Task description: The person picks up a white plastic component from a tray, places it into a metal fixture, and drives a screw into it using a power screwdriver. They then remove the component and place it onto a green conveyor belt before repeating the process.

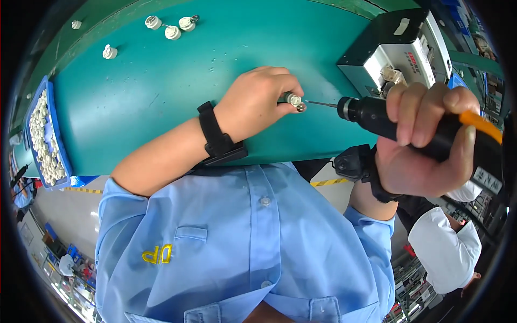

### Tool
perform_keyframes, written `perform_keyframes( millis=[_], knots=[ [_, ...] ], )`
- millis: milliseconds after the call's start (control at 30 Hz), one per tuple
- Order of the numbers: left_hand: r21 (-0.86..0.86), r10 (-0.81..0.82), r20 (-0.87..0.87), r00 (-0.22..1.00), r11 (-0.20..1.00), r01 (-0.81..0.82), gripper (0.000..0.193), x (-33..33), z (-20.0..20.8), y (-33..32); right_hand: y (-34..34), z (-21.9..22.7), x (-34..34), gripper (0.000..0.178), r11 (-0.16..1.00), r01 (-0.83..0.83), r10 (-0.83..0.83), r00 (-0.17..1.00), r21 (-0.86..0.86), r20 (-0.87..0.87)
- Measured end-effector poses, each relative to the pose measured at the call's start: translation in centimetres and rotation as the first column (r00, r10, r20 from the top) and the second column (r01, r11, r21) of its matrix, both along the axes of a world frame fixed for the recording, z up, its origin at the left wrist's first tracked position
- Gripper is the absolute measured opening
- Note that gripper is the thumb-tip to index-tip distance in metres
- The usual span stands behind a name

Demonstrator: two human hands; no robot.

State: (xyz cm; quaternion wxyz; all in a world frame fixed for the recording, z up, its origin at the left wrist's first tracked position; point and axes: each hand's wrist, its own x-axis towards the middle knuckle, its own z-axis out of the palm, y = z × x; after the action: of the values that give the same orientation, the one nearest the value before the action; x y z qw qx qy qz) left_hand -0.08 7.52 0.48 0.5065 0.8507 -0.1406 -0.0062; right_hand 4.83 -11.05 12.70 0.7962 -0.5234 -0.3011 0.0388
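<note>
Over the green bench mat, my left hand [262, 99] pinches a small white round fitting with metal parts [294, 99] between thumb and fingers. Its metal side faces right. My right hand [425, 134] is wrapped round a black electric screwdriver [375, 114] with an orange part near its rear. The thin bit [321, 104] points left at the fitting, and its tip looks close to it; I cannot tell whether they touch. Several similar fittings stand loose farther back, among them one white fitting [172, 33] and another farther left [110, 51].
A blue tray [63, 144] full of small white parts sits at the left edge of the green mat [177, 91]. At the back right stands a black and silver boxy machine [388, 51] with small parts at its front. A person in white [447, 250] is beyond my right arm.
</note>
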Motion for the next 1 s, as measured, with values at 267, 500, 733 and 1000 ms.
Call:
perform_keyframes(
  millis=[267, 500, 733, 1000],
  knots=[
    [0.005, -0.001, 0.007, 1.0, 1.0, 0.001, 0.021, -0.4, -0.1, 0.4, 2.2, -1.4, -1.2, 0.029, 0.989, 0.033, -0.024, 0.998, -0.145, 0.061],
    [-0.003, -0.018, 0.005, 1.0, 1.0, 0.018, 0.021, -0.1, -0.1, 0.2, 2.7, -1.4, -1.1, 0.024, 0.978, -0.005, 0.019, 0.998, -0.207, 0.066],
    [-0.025, -0.007, 0.036, 0.999, 1.0, 0.008, 0.017, 0.2, 0.0, 0.5, 3.7, -1.3, -0.5, 0.026, 0.967, -0.032, 0.063, 0.991, -0.253, 0.116],
    [0.25, 0.003, 0.117, 0.993, 0.968, -0.032, 0.016, 6.2, 3.8, 5.0, -0.4, 3.1, -2.4, 0.03, 0.946, 0.186, -0.22, 0.97, 0.265, 0.105]
  ],
)
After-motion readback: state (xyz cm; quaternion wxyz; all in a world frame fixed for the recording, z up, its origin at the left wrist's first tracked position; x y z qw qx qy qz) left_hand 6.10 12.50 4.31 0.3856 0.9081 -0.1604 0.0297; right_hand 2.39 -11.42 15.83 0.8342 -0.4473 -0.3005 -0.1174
